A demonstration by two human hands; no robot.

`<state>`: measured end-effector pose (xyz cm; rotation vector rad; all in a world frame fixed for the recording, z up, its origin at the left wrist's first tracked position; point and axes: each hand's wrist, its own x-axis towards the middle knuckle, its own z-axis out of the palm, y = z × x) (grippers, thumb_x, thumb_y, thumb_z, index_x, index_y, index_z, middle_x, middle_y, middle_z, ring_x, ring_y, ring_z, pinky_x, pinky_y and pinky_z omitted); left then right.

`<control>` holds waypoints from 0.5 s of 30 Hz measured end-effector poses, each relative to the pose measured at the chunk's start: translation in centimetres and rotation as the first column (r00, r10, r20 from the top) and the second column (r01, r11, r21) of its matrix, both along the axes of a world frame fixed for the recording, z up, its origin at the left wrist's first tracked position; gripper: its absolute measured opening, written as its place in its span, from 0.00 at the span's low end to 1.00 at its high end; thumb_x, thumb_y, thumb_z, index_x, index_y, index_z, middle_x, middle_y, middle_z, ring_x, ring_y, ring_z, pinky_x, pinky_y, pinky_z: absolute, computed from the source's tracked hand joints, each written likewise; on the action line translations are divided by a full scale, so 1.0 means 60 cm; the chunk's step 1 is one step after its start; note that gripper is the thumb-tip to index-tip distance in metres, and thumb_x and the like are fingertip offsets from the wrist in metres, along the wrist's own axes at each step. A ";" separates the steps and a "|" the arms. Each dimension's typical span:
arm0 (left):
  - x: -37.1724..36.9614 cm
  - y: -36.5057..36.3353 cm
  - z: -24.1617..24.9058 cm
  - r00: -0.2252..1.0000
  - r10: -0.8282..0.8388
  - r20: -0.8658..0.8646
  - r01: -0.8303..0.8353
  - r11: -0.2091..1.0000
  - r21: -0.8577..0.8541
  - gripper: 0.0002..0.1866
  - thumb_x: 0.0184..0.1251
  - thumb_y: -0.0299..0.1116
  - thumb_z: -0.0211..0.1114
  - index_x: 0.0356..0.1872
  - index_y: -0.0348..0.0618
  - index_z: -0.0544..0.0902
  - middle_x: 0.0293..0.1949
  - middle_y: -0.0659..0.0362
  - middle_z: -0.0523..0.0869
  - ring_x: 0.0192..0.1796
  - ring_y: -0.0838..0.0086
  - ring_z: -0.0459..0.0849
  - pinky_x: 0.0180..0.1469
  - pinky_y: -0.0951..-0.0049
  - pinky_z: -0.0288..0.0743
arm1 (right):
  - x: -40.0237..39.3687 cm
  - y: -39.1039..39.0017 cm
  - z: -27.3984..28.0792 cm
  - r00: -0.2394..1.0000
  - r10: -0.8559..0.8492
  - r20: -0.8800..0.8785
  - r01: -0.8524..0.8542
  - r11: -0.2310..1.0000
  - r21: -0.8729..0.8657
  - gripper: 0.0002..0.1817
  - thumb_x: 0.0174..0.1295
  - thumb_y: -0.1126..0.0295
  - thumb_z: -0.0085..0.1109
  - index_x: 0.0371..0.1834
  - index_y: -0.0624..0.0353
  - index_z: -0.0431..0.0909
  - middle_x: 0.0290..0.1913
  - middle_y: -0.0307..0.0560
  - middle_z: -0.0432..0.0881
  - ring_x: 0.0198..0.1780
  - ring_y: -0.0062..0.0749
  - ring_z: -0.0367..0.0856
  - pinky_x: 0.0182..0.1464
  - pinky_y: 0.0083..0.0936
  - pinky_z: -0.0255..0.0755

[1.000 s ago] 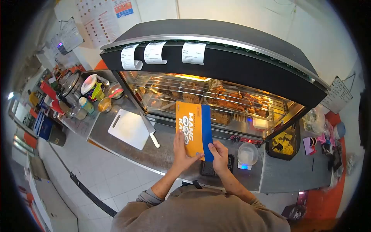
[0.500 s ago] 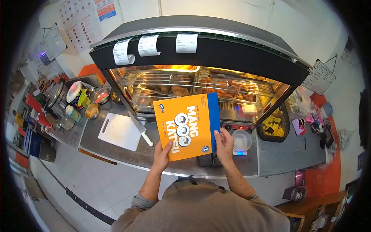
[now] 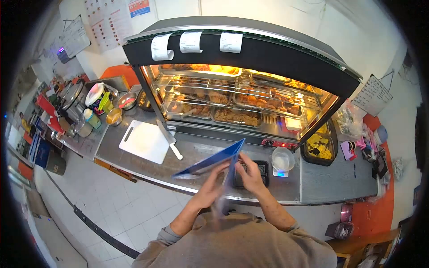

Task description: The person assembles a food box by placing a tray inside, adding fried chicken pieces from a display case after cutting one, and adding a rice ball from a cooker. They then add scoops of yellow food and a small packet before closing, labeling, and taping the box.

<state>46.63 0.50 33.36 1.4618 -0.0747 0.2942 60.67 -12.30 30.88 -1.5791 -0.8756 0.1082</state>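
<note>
A cardboard sleeve (image 3: 208, 161) shows its blue side and stands partly opened above the counter's front edge. My left hand (image 3: 210, 186) is at the sleeve's inner side, its fingers blurred and partly hidden. My right hand (image 3: 251, 175) pinches the sleeve's right edge between thumb and fingers. Beneath and behind my right hand lies a black compartment tray (image 3: 264, 169), partly covered. A clear round tub (image 3: 283, 159) rests on a small scale (image 3: 280, 173) just right of it. Left of the sleeve are a white cutting board (image 3: 144, 142) and a knife (image 3: 170, 140) lying across its right side.
A heated display case (image 3: 241, 58) with trays of fried food spans the back of the counter. To the right sits a black tray of yellow food (image 3: 319, 145). Metal bowls (image 3: 114, 117), jars and a large pot (image 3: 73, 94) crowd the left.
The sleeve has turned from its flat orange printed face to an edge-on, partly opened blue form, lower down. Both hands have moved with it. The view has shifted slightly.
</note>
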 end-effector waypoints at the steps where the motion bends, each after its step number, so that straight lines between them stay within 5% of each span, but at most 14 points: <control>1: -0.003 -0.010 -0.018 0.991 0.129 -0.030 -0.117 0.960 0.254 0.43 0.61 0.50 0.67 0.70 0.35 0.58 0.70 0.41 0.59 0.74 0.54 0.56 0.73 0.57 0.48 | -0.019 0.011 -0.003 0.960 0.161 -0.230 -0.115 0.973 0.202 0.21 0.67 0.63 0.58 0.58 0.65 0.72 0.48 0.47 0.82 0.50 0.29 0.79 0.55 0.25 0.70; 2: 0.001 -0.026 -0.019 0.967 0.255 -0.027 -0.209 0.845 0.492 0.45 0.58 0.49 0.69 0.70 0.34 0.58 0.69 0.38 0.60 0.73 0.51 0.56 0.73 0.56 0.48 | -0.033 0.013 -0.006 0.845 0.345 -0.408 -0.166 0.896 0.413 0.25 0.66 0.63 0.59 0.64 0.61 0.69 0.55 0.45 0.80 0.58 0.30 0.76 0.64 0.26 0.65; 4: 0.013 -0.039 0.001 0.937 0.347 0.031 -0.298 0.751 0.589 0.46 0.58 0.52 0.69 0.68 0.31 0.59 0.66 0.35 0.63 0.70 0.48 0.61 0.71 0.55 0.54 | -0.029 -0.015 -0.036 0.740 0.423 -0.523 -0.192 0.878 0.438 0.34 0.64 0.58 0.59 0.70 0.61 0.61 0.60 0.46 0.76 0.61 0.35 0.75 0.66 0.27 0.65; 6: 0.021 -0.040 0.036 0.848 0.397 -0.350 -0.138 0.804 0.578 0.49 0.54 0.49 0.71 0.71 0.35 0.55 0.69 0.38 0.59 0.74 0.46 0.51 0.73 0.50 0.44 | -0.021 -0.043 -0.034 0.637 0.480 -0.603 -0.233 0.866 0.443 0.35 0.64 0.58 0.60 0.70 0.62 0.60 0.62 0.47 0.74 0.62 0.36 0.73 0.66 0.27 0.64; 7: 0.023 -0.041 0.026 0.817 0.524 -0.242 -0.180 0.630 0.756 0.50 0.51 0.52 0.73 0.70 0.35 0.57 0.63 0.39 0.67 0.68 0.48 0.64 0.67 0.50 0.58 | -0.014 -0.056 -0.030 0.583 0.505 -0.636 -0.254 0.857 0.448 0.36 0.64 0.58 0.60 0.70 0.63 0.59 0.62 0.48 0.73 0.63 0.36 0.73 0.66 0.27 0.64; 10: 0.028 -0.026 0.033 0.869 0.459 -0.184 -0.206 0.675 0.709 0.46 0.52 0.53 0.73 0.66 0.36 0.64 0.55 0.41 0.76 0.58 0.52 0.76 0.58 0.55 0.71 | 0.004 -0.089 -0.014 0.397 0.570 -0.720 -0.317 0.821 0.475 0.38 0.63 0.57 0.62 0.71 0.65 0.57 0.65 0.49 0.70 0.64 0.37 0.71 0.65 0.28 0.64; 11: 0.038 -0.016 0.041 0.945 0.326 0.011 -0.271 0.767 0.582 0.39 0.52 0.54 0.72 0.61 0.39 0.72 0.48 0.45 0.81 0.48 0.55 0.82 0.51 0.59 0.77 | 0.010 -0.098 -0.006 0.329 0.585 -0.741 -0.339 0.806 0.486 0.39 0.63 0.57 0.62 0.71 0.65 0.56 0.66 0.49 0.69 0.65 0.38 0.70 0.65 0.28 0.64; 12: 0.038 -0.012 0.063 0.928 0.310 0.208 -0.343 0.490 0.801 0.31 0.53 0.53 0.71 0.53 0.42 0.80 0.47 0.50 0.84 0.49 0.58 0.83 0.52 0.60 0.76 | 0.014 -0.105 0.003 0.258 0.595 -0.761 -0.359 0.790 0.496 0.39 0.63 0.57 0.63 0.71 0.66 0.56 0.66 0.50 0.69 0.66 0.38 0.69 0.65 0.28 0.64; 14: 0.035 -0.007 0.060 0.924 0.227 0.310 -0.370 0.309 0.876 0.26 0.52 0.51 0.72 0.47 0.44 0.83 0.46 0.54 0.84 0.47 0.59 0.83 0.51 0.61 0.76 | 0.019 -0.115 0.027 0.114 0.602 -0.790 -0.394 0.758 0.520 0.41 0.62 0.57 0.64 0.71 0.67 0.55 0.68 0.51 0.67 0.67 0.39 0.68 0.65 0.29 0.64; 15: 0.035 -0.002 0.058 0.926 0.221 0.306 -0.365 0.313 0.877 0.26 0.52 0.51 0.72 0.47 0.44 0.83 0.46 0.54 0.84 0.47 0.59 0.83 0.51 0.61 0.76 | 0.014 -0.105 0.080 0.371 0.448 -0.813 -0.521 0.825 0.217 0.42 0.58 0.72 0.66 0.74 0.60 0.52 0.69 0.49 0.65 0.69 0.36 0.64 0.68 0.29 0.61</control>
